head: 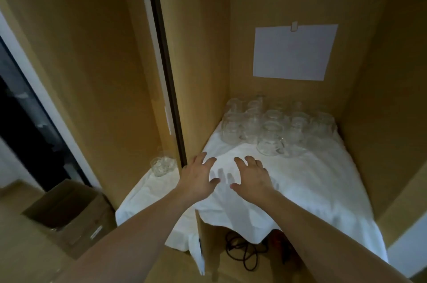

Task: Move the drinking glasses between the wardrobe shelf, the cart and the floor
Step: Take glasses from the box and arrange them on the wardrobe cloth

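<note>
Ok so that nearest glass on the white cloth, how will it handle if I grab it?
The nearest glass looks like clear, smooth glass, so probably slippery and breakable. It sits on a wrinkled white cloth, so pushing may tip it. Neighbouring glasses crowd close, so it could knock them.

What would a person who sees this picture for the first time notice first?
Most striking are the two bare hands, left hand and right hand, reaching forward with spread fingers above the white cloth on the wardrobe shelf. Behind them, a cluster of drinking glasses stands at the back of the shelf. Above it, a blank white sheet of paper is stuck to the back wall.
</note>
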Action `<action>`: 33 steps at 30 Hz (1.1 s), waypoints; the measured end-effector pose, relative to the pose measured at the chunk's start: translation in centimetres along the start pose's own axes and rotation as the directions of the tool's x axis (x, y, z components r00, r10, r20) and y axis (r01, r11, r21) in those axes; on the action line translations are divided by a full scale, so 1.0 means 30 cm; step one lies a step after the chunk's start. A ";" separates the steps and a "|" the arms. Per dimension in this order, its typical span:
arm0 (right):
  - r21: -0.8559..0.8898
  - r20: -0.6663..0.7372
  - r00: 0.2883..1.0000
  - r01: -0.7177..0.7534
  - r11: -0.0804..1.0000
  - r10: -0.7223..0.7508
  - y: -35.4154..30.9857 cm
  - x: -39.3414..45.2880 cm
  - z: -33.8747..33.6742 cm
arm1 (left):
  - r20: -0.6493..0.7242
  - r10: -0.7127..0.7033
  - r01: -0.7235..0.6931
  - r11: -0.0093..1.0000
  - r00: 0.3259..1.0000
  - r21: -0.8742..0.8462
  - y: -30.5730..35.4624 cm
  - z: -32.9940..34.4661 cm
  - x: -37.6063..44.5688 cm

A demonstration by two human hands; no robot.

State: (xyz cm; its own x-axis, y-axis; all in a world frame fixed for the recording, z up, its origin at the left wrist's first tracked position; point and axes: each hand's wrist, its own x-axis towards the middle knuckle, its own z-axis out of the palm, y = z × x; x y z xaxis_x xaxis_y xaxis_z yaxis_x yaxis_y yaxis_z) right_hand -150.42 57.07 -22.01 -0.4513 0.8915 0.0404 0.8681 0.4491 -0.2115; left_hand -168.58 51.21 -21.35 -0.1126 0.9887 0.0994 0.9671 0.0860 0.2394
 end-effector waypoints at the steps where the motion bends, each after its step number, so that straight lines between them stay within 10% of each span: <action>1: -0.001 0.002 1.000 -0.001 1.000 0.001 -0.040 0.001 0.013 | 0.003 -0.002 0.002 1.000 1.000 -0.006 -0.039 -0.007 -0.012; 33: -0.033 0.191 0.978 0.085 0.996 -0.077 -1.087 0.087 0.383 | 0.098 -0.177 0.183 0.981 0.979 -0.063 -1.075 -0.109 -0.347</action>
State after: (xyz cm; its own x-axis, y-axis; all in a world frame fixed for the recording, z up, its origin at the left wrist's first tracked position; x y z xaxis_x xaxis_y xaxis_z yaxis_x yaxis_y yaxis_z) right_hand -182.27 44.04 -26.22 -0.5480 0.8261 -0.1311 0.8331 0.5249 -0.1746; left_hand -199.35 37.73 -26.94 -0.2587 0.9651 -0.0399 0.9139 0.2579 0.3135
